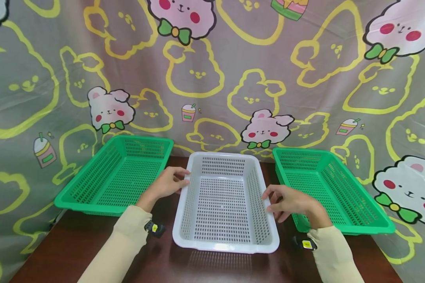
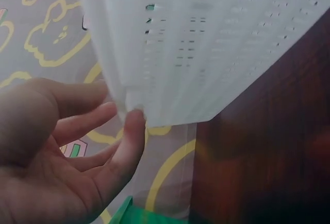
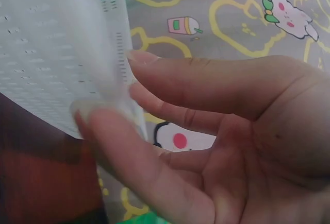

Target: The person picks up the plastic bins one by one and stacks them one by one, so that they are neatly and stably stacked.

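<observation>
A white rectangular plastic basket with slotted walls and floor is in the middle of the head view, between the two hands. My left hand grips its left rim, thumb and fingers on either side of the edge. On the opposite rim, my right hand pinches the edge with curled fingers. Both wrist views show the outer wall of the white basket close up, with the left hand and right hand at its rim. Nothing lies inside the basket.
A green slotted basket stands at the left on the dark brown table. Another green basket stands at the right, close to my right hand. Behind them hangs a grey curtain with cartoon prints.
</observation>
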### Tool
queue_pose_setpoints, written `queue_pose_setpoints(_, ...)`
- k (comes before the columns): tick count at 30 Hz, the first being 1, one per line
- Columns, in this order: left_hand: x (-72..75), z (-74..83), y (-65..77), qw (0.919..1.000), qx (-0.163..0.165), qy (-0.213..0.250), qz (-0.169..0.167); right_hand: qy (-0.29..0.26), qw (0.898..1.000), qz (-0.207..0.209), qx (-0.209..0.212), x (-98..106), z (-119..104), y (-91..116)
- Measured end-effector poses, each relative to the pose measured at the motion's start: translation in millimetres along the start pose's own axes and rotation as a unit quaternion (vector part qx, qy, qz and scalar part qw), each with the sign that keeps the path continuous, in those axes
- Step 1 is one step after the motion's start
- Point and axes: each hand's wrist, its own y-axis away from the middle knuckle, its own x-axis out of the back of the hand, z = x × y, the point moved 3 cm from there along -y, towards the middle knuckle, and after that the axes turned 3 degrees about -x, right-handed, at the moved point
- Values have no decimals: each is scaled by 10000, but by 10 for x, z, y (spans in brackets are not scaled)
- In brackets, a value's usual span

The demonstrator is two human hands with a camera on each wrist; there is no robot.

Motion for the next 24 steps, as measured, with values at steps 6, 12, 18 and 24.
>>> queue_pose_setpoints(6,173,6,50,9997,-116,-217,47,328,9984,467,-37,148,-157,0)
queue_pose_setpoints(12,403,32,143,9989,-122,-440,40,303,9975,562,297,220,-426,-71)
queue_pose_setpoints(18,656,-39,252,9969,-111,-775,71,97,9968,627,488,190,-682,-219)
queue_pose_setpoints(24,900,-100,373,9928,-296,-1146,186,-436,9957,586,578,48,-902,-394)
